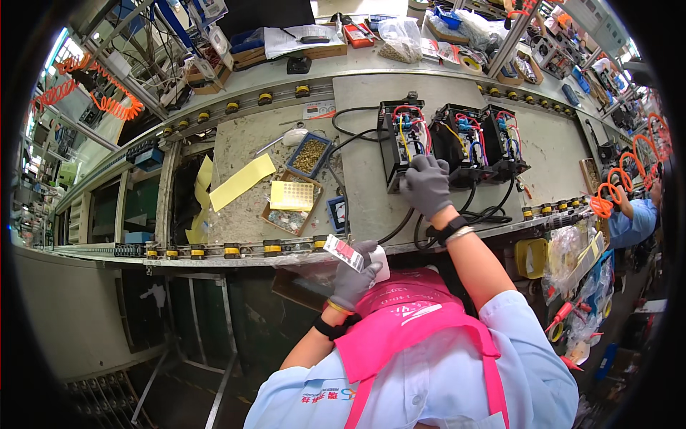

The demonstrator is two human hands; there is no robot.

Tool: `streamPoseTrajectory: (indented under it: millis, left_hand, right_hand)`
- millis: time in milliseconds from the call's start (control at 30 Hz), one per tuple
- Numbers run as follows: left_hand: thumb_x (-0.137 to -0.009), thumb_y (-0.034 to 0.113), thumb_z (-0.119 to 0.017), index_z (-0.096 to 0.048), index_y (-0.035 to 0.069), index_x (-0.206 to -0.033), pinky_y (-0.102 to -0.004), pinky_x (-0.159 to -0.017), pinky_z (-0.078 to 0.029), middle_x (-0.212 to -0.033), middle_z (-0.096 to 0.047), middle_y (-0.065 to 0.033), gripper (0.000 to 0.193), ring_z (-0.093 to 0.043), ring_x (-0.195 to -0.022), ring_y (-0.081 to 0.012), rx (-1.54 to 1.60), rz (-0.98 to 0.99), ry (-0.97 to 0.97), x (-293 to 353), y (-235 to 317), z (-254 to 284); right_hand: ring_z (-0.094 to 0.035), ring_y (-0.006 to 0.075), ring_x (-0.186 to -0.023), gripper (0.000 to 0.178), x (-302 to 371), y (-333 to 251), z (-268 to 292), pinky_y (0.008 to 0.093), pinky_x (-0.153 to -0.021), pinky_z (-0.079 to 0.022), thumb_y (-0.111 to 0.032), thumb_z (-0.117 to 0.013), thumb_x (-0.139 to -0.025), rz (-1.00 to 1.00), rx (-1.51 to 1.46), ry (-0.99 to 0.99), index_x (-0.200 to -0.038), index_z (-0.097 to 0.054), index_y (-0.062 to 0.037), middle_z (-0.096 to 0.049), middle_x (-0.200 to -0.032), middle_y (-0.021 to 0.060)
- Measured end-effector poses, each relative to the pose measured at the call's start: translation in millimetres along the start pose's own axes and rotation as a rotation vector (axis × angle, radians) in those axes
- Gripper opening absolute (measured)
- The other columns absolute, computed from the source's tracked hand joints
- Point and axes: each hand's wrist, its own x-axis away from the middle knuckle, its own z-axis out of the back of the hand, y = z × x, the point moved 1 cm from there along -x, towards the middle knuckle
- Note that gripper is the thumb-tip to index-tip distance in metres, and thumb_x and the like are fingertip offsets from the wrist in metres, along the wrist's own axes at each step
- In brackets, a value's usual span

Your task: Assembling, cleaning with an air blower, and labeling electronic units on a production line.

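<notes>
My left hand (351,283), in a grey glove, is closed around a white roll of labels (381,264). A red-and-white printed strip (344,252) sticks out past its fingers. It is held just off the bench's near edge, in front of a pink apron. My right hand (426,187), gloved too, lies against the near end of the leftmost black electrical unit (393,151), fingers curled together; what they may pinch is hidden. That unit has an open top with red, yellow and blue wires. Two similar black units (461,139) (504,139) stand to its right.
Black cables (479,216) run from the units across the metal plate (361,171). Left of it are a blue tray of brass parts (311,155), a yellow label sheet (291,196) and a yellow strip (243,182). A roller rail (232,250) borders the bench. A co-worker's arm (632,218) shows at right.
</notes>
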Motion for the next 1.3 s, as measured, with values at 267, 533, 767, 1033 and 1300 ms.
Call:
streamPoseTrajectory:
  millis: [267,533,767,1033,1300]
  left_hand:
    - [-0.081,-0.01,-0.058,-0.044,0.002,-0.129,-0.0312,-0.098,-0.042,-0.12,-0.054,-0.0081,0.052,-0.052,-0.114,-0.0179,0.155,-0.048,-0.12,-14.4,26.2,-22.3]
    - [-0.082,-0.009,-0.06,-0.043,0.0,-0.126,-0.0303,-0.092,-0.05,-0.119,-0.055,-0.0106,0.048,-0.057,-0.109,-0.0177,0.206,-0.067,-0.297,-30.7,48.2,-53.5]
    - [-0.084,-0.009,-0.058,-0.054,-0.002,-0.116,-0.0267,-0.084,-0.052,-0.105,-0.062,-0.0091,0.033,-0.062,-0.098,-0.0157,0.091,-0.078,-0.193,-35.7,44.6,-69.3]
    - [-0.086,-0.004,-0.06,-0.055,-0.003,-0.11,-0.0278,-0.084,-0.053,-0.103,-0.063,-0.0101,0.024,-0.063,-0.096,-0.0163,-0.094,-0.144,-0.199,-36.9,29.4,-73.4]
    - [-0.085,-0.006,-0.06,-0.055,-0.003,-0.111,-0.0284,-0.085,-0.053,-0.102,-0.063,-0.0092,0.027,-0.063,-0.096,-0.0165,-0.116,-0.009,-0.136,-39.8,31.1,-74.1]
  right_hand:
    - [-0.059,0.0275,-0.089,0.022,62.2,-6.3,63.7,0.0414,-0.084,-0.044,-0.016,-0.069,-0.076,-0.185,-0.783,-0.379,-0.097,-0.066,-0.0103,-0.062,-0.089,0.0075]
    - [-0.058,0.0273,-0.093,0.027,71.9,-11.8,85.0,0.0408,-0.083,-0.042,-0.026,-0.066,-0.08,0.007,-0.531,-0.379,-0.102,-0.065,-0.0122,-0.062,-0.096,0.0073]
    - [-0.059,0.0244,-0.086,0.018,77.0,-10.8,97.1,0.0411,-0.081,-0.043,-0.024,-0.066,-0.076,0.136,-0.288,-0.283,-0.089,-0.063,-0.0117,-0.06,-0.086,0.0035]
    - [-0.059,0.023,-0.081,0.016,79.9,-5.5,103.2,0.0397,-0.079,-0.044,-0.021,-0.065,-0.073,0.218,-0.26,-0.27,-0.085,-0.063,-0.0109,-0.059,-0.08,0.0028]
    - [-0.059,0.02,-0.083,0.012,87.8,-2.9,97.0,0.0395,-0.083,-0.045,-0.016,-0.061,-0.071,0.395,-0.145,-0.085,-0.082,-0.062,-0.0118,-0.057,-0.085,0.0014]
